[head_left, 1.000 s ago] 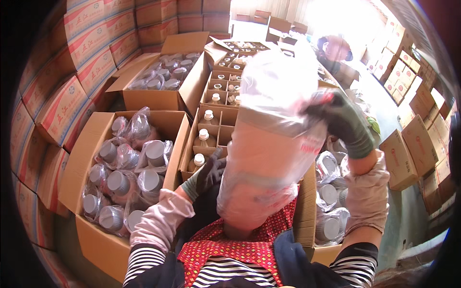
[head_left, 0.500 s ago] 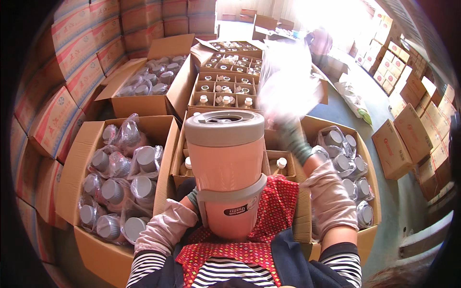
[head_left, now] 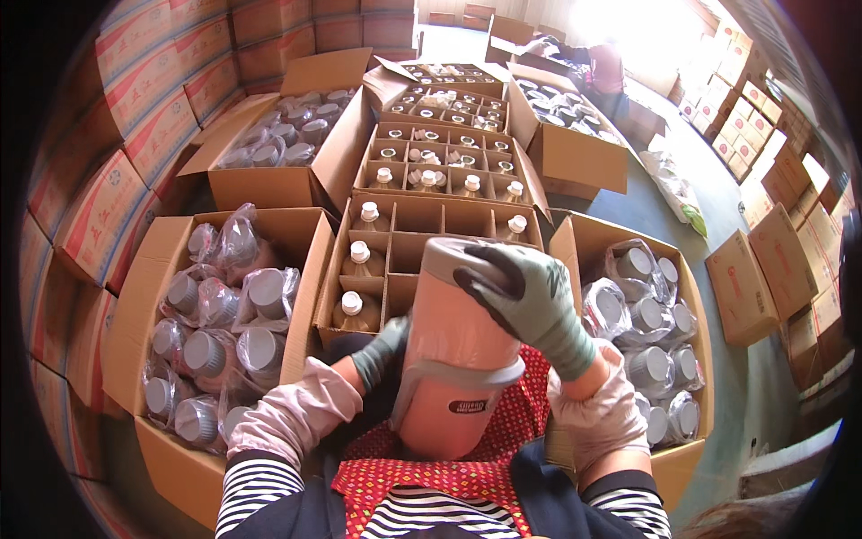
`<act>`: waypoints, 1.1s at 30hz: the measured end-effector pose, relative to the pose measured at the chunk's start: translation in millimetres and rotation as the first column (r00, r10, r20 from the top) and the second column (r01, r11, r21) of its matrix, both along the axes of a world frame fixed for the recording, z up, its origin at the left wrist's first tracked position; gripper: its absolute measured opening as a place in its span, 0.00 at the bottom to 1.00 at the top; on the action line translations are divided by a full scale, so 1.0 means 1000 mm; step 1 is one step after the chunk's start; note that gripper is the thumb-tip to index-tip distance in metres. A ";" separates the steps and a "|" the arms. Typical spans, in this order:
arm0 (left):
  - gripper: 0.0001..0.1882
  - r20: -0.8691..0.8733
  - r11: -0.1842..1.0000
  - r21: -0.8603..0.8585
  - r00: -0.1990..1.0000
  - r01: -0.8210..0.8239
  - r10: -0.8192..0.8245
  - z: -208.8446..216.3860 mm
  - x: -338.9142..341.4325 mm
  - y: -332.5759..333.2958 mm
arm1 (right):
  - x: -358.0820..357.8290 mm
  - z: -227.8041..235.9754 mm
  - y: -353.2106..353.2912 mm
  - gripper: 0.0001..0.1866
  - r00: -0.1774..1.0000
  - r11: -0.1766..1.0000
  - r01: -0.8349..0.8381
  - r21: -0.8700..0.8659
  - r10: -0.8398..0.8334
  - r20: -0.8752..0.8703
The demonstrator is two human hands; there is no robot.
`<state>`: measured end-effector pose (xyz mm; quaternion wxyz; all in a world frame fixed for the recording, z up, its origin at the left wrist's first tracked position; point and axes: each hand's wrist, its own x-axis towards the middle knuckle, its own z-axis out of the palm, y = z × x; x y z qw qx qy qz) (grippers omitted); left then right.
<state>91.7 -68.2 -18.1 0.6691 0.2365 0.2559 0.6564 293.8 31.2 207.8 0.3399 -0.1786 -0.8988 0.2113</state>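
You are holding a pink plastic flask with a grey band upright against your lap, at the centre of the view.

Its long axis is running from 6 o'clock up to 12 o'clock, lid end pointing away from you. Your right hand, in a grey-green glove, is wrapping over the lid; your left hand is gripping the body from 9 o'clock. A divided cardboard box with white-capped bottles is sitting at 12 o'clock. Open cartons of bagged flasks are standing at 9 and 3 o'clock on a grey warehouse floor, with stacked cartons along the wall at 10 o'clock. Half a second ago your right hand was off the lid, pulling a clear bag away; now the bag is gone.
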 end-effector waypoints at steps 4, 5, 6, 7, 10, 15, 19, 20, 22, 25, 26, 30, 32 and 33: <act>0.42 -0.315 0.940 0.314 0.949 0.133 -0.029 0.097 -0.039 0.064 | -0.025 -0.006 -0.007 0.21 0.999 0.986 -0.004 0.168 0.012 -0.046; 0.43 -0.388 0.912 0.377 0.922 0.162 -0.003 0.109 -0.046 0.075 | -0.033 0.002 -0.014 0.19 0.999 0.993 -0.035 0.116 0.034 0.010; 0.46 0.085 0.914 0.231 0.929 0.333 -0.359 0.121 -0.046 0.082 | -0.037 0.003 -0.016 0.21 0.999 0.993 -0.043 0.106 0.043 0.009; 0.49 0.109 0.943 0.149 0.943 0.297 -0.314 0.125 -0.041 0.083 | -0.039 0.007 -0.017 0.22 0.998 0.995 -0.032 0.091 0.026 0.057; 0.50 0.086 0.973 0.147 0.977 0.181 -0.194 0.112 -0.042 0.068 | -0.043 -0.005 0.011 0.24 0.992 0.990 -0.123 0.075 0.122 0.010; 0.45 -0.104 0.841 0.527 0.973 -0.122 0.206 0.063 -0.129 0.029 | 0.000 -0.080 0.119 0.36 0.937 0.595 -0.323 -0.736 0.091 -0.337; 0.45 0.024 0.897 -0.005 0.896 -0.443 0.443 0.062 -0.084 0.096 | -0.034 -0.038 0.086 0.41 0.958 0.910 -0.252 -0.330 0.186 -0.219; 0.47 0.229 0.980 0.170 0.972 -0.103 0.062 0.059 -0.086 0.100 | -0.039 -0.024 0.081 0.40 0.960 0.953 -0.271 -0.133 0.257 -0.112; 0.48 0.097 0.984 0.170 0.995 -0.048 0.032 0.097 -0.068 0.085 | -0.040 -0.007 0.077 0.40 0.948 0.914 -0.312 0.258 0.282 0.146; 0.42 -0.086 0.842 0.356 0.883 -0.406 0.462 0.055 -0.132 0.069 | -0.006 -0.061 0.131 0.29 0.992 0.951 -0.126 -0.282 0.114 -0.058; 0.40 -0.040 0.838 0.323 0.879 -0.439 0.476 0.046 -0.142 0.070 | -0.014 -0.059 0.124 0.28 0.991 0.927 -0.060 -0.370 0.012 -0.130; 0.48 -0.031 0.941 0.129 0.947 -0.313 0.319 0.073 -0.071 0.120 | -0.038 -0.024 0.077 0.40 0.944 0.963 -0.269 0.001 0.264 -0.198; 0.55 0.033 0.957 0.283 0.998 -0.061 0.053 0.110 -0.055 0.105 | -0.039 -0.009 0.082 0.46 0.947 0.902 -0.318 0.292 0.315 0.058; 0.60 0.096 0.906 0.422 0.995 -0.043 0.003 0.109 -0.063 0.100 | -0.040 -0.029 0.085 0.46 0.960 0.933 -0.277 -0.229 0.256 -0.117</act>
